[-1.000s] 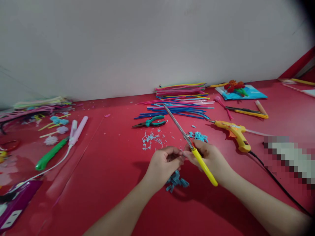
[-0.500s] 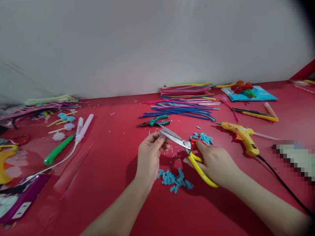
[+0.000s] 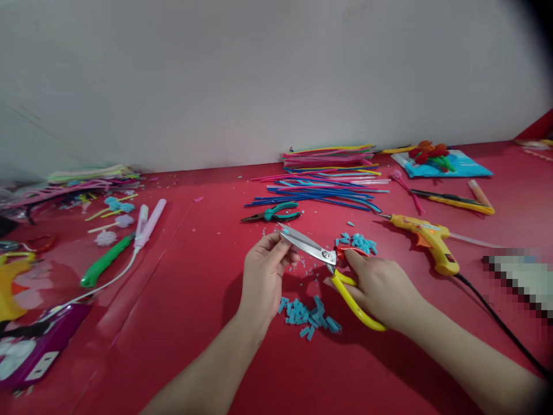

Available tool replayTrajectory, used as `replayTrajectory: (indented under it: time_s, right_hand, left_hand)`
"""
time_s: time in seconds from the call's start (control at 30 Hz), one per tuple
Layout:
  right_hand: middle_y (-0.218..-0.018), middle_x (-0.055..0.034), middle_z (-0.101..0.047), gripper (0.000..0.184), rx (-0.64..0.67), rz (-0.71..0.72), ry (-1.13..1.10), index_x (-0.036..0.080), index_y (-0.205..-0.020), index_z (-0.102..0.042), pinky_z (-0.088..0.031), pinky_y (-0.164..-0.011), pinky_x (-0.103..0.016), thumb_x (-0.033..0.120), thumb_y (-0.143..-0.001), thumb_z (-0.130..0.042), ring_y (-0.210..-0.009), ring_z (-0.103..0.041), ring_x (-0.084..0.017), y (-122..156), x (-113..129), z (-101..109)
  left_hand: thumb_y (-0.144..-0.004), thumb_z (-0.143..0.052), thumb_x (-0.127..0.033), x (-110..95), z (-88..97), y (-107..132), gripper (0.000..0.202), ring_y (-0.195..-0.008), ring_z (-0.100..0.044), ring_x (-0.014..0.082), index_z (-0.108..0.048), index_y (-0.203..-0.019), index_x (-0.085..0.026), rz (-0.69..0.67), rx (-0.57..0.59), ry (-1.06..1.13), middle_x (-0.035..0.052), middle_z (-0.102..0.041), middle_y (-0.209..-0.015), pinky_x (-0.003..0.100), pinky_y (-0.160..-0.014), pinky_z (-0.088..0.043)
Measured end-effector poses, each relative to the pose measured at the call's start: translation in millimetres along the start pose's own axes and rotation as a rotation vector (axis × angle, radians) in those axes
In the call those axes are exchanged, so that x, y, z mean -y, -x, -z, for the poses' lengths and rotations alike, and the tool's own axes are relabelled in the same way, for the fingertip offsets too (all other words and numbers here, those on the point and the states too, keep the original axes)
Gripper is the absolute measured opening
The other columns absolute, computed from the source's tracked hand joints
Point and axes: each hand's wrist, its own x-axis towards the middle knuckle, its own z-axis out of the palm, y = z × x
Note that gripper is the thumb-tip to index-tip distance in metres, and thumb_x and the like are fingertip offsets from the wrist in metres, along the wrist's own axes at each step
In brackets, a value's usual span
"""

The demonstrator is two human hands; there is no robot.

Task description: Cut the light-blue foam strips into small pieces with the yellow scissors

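My right hand (image 3: 386, 286) grips scissors (image 3: 305, 243) with yellow and red handles, the blades pointing left. The fingers of my left hand (image 3: 264, 272) are pinched at the blade tips. A small light-blue piece (image 3: 286, 231) shows there between fingertips and blades. Below the scissors lies a heap of blue cut strips (image 3: 306, 314). Beyond the right hand, smaller blue pieces (image 3: 359, 242) form a second pile, partly behind the red handle. Tiny scraps dot the red table (image 3: 181, 323) between the hands.
Teal-handled pliers (image 3: 276, 213) lie just past the scissors, before a spread of coloured pipe cleaners (image 3: 319, 190). At right are a yellow glue gun (image 3: 427, 236) with its cord and a blue packet (image 3: 469, 164). A green-handled tool (image 3: 106, 262) and pink hair-iron-like tool (image 3: 151, 222) lie left.
The light-blue piece shows more clearly at the blade tips. Both hands keep nearly the same pose, and the whole view has shifted slightly.
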Motion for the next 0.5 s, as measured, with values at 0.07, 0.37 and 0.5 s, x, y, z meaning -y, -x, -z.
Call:
replayTrajectory:
  time_s: [0.07, 0.37, 0.5]
  right_hand:
    - [-0.054, -0.0012, -0.056, 0.034, -0.008, 0.006, 0.008, 0.019, -0.077, -0.043, -0.013, -0.045, -0.026, 0.051, -0.079, -0.032, -0.048, -0.051, -0.016, -0.1, -0.9, -0.8]
    - [-0.052, -0.0009, -0.055, 0.038, -0.046, 0.021, 0.037, 0.019, -0.075, -0.044, -0.011, -0.044, -0.026, 0.053, -0.079, -0.030, -0.045, -0.050, -0.015, -0.5, -2.6, -0.6]
    - [-0.052, -0.0007, -0.055, 0.036, -0.052, 0.026, 0.040, 0.019, -0.075, -0.044, -0.012, -0.045, -0.026, 0.052, -0.079, -0.032, -0.046, -0.050, -0.015, -0.6, -3.5, -0.7]
  left_hand:
    - [-0.071, -0.056, -0.016, -0.6, -0.2, 0.2, 0.004, -0.053, -0.051, 0.0053, -0.058, -0.073, -0.014, 0.000, 0.007, 0.010, -0.0007, -0.057, -0.063, 0.017, -0.051, -0.038]
    - [-0.071, -0.056, -0.015, -1.2, -0.7, 0.7, 0.003, -0.052, -0.051, 0.0050, -0.058, -0.073, -0.014, 0.011, 0.014, 0.048, -0.0011, -0.057, -0.062, 0.017, -0.051, -0.038]
    - [-0.071, -0.056, -0.016, -1.6, -1.5, 0.4, 0.003, -0.052, -0.050, 0.0051, -0.058, -0.073, -0.013, 0.013, 0.011, 0.046, -0.0008, -0.057, -0.062, 0.017, -0.050, -0.038]
